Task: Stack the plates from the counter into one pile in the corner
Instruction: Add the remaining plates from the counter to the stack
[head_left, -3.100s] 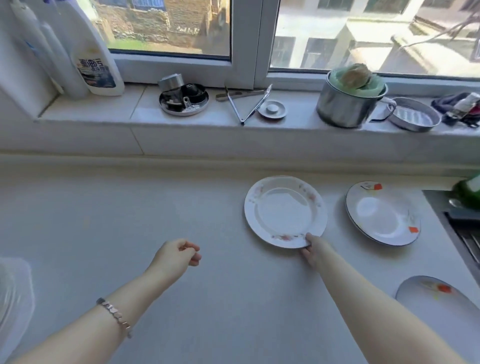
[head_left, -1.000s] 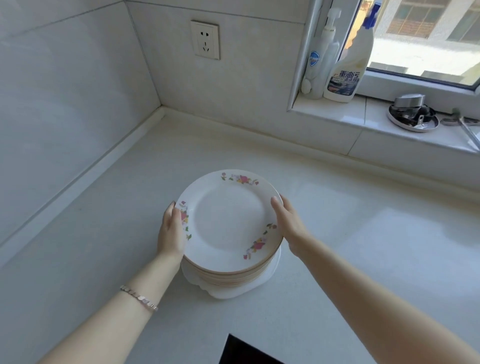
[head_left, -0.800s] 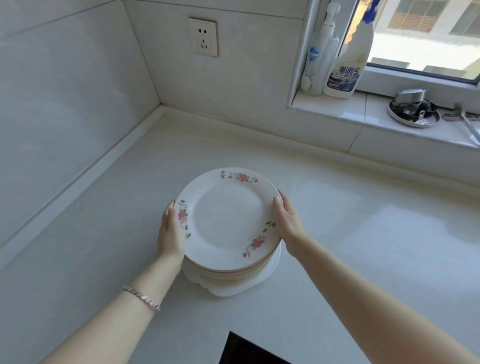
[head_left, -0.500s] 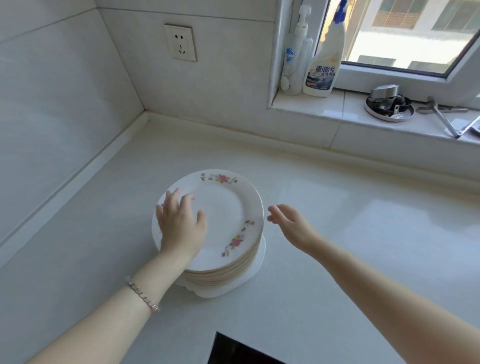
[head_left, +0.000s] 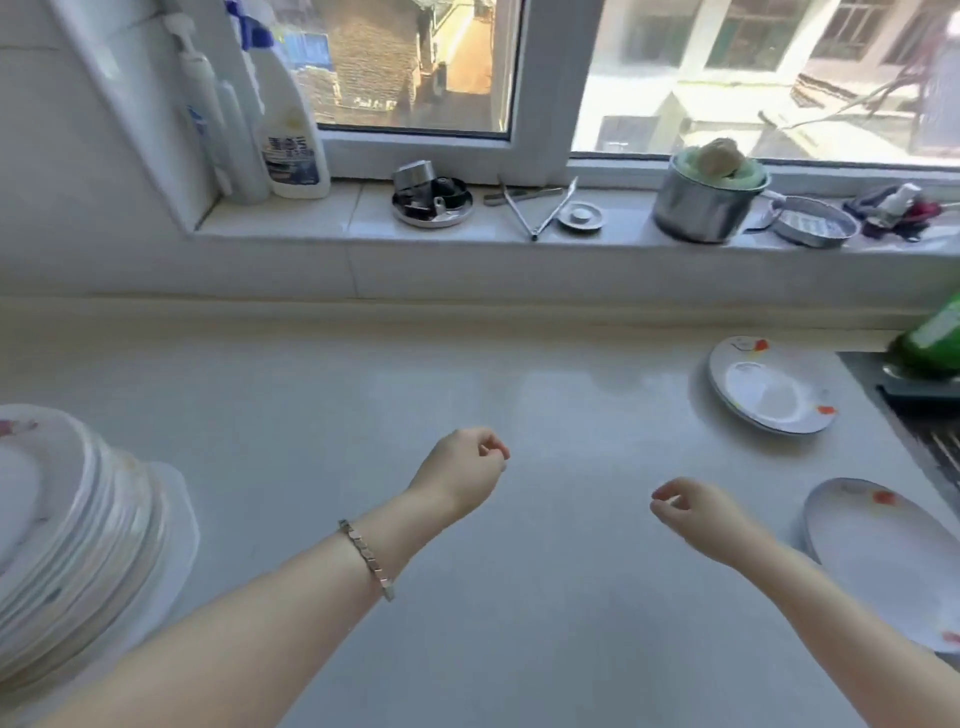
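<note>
Left hand and right hand empty, loosely curled; plate probably stiff, slick, breakable: grip at rim.

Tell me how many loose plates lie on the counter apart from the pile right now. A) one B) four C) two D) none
C: a far plate and a near plate lie separately on the right side of the counter, both well away from the pile at the left edge.
</note>
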